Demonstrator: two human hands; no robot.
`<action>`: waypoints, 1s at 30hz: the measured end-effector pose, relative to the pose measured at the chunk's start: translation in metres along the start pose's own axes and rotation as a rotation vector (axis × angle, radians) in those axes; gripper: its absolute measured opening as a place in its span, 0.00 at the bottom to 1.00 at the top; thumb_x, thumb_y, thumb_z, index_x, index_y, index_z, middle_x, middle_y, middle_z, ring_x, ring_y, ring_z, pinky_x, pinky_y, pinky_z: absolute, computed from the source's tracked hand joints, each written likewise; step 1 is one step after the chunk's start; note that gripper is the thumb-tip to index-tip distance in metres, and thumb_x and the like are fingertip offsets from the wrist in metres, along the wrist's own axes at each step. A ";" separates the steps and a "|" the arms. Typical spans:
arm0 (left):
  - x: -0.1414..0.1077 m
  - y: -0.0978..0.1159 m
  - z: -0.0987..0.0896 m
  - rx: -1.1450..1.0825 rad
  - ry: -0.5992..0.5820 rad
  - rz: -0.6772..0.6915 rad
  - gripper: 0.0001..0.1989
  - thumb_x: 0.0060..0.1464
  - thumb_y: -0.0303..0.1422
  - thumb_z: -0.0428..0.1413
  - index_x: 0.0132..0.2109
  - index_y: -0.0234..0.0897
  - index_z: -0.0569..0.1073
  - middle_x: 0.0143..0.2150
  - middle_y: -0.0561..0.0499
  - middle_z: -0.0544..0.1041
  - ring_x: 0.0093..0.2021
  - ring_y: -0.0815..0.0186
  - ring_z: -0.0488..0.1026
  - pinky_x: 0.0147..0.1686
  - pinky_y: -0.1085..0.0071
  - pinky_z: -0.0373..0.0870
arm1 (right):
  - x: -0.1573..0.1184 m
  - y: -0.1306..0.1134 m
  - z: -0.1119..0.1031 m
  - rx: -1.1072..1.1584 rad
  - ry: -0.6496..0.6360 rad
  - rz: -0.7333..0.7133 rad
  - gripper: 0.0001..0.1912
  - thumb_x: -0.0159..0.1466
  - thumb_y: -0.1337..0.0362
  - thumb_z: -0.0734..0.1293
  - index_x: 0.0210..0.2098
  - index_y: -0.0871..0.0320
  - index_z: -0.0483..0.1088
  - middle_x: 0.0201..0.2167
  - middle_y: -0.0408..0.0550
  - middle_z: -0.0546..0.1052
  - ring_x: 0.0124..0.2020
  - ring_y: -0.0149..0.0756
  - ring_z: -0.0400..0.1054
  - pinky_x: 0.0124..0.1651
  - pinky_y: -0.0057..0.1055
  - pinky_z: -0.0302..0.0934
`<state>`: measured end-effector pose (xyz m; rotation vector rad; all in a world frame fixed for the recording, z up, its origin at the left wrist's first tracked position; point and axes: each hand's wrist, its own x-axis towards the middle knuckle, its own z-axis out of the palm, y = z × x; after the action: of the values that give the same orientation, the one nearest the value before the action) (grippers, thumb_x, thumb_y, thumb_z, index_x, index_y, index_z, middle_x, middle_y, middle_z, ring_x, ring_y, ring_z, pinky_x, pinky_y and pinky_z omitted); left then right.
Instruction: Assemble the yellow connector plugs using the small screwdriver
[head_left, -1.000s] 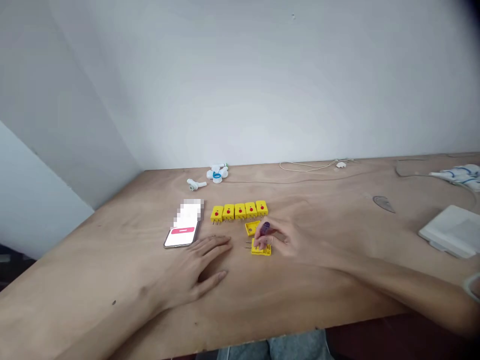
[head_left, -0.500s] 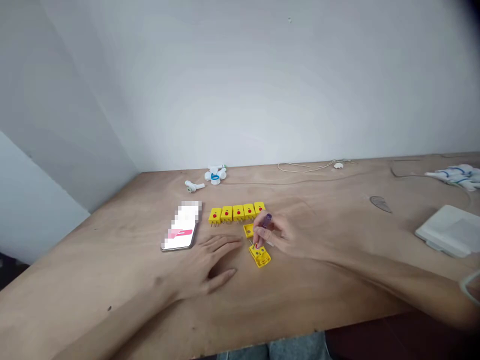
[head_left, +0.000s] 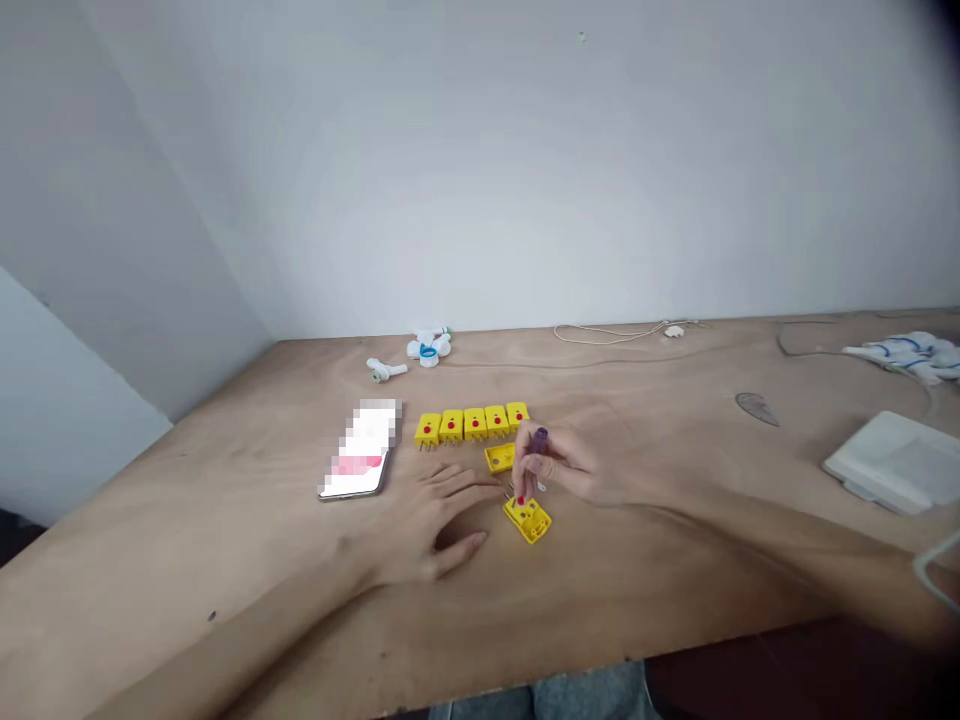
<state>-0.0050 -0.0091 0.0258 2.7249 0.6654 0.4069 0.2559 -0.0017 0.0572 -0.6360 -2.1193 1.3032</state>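
The open yellow connector body (head_left: 528,520) had turned and slid toward the counter's near edge. Our right hand (head_left: 574,470) was closed in a pinch grip on a purple-handled tool (head_left: 540,440) just above it. Our left hand (head_left: 431,525) lay open on the counter (head_left: 675,580), beside a yellow cover (head_left: 500,457) and below five yellow connectors (head_left: 471,424).

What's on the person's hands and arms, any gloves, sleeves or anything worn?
The left hand and right hand are bare, with no gloves. The left forearm and right forearm show no sleeves. At the picture's right edge, near the right arm, a thin pale loop shows, perhaps a band or cord; it is too cut off to tell.
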 end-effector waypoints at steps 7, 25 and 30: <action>0.006 0.003 -0.005 -0.123 0.046 -0.070 0.20 0.57 0.30 0.56 0.57 0.44 0.70 0.57 0.48 0.75 0.57 0.54 0.71 0.60 0.55 0.67 | -0.005 0.010 0.001 -0.028 0.040 -0.040 0.16 0.74 0.53 0.58 0.38 0.58 0.67 0.33 0.49 0.78 0.35 0.36 0.75 0.40 0.35 0.70; -0.006 0.017 -0.005 -0.199 0.042 -0.150 0.17 0.58 0.30 0.56 0.55 0.46 0.75 0.51 0.50 0.77 0.51 0.56 0.74 0.53 0.58 0.72 | -0.005 0.019 0.019 0.146 0.384 0.163 0.15 0.64 0.52 0.72 0.37 0.59 0.75 0.32 0.46 0.82 0.28 0.33 0.75 0.33 0.30 0.71; -0.008 0.015 -0.008 -0.190 0.075 -0.111 0.20 0.58 0.29 0.56 0.57 0.45 0.73 0.57 0.50 0.76 0.56 0.55 0.73 0.58 0.57 0.71 | -0.007 0.015 0.016 0.179 0.406 0.105 0.15 0.63 0.53 0.73 0.41 0.58 0.73 0.34 0.45 0.80 0.27 0.31 0.73 0.32 0.29 0.71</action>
<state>-0.0085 -0.0236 0.0364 2.4915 0.7533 0.5191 0.2520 -0.0100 0.0363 -0.8621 -1.6424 1.2756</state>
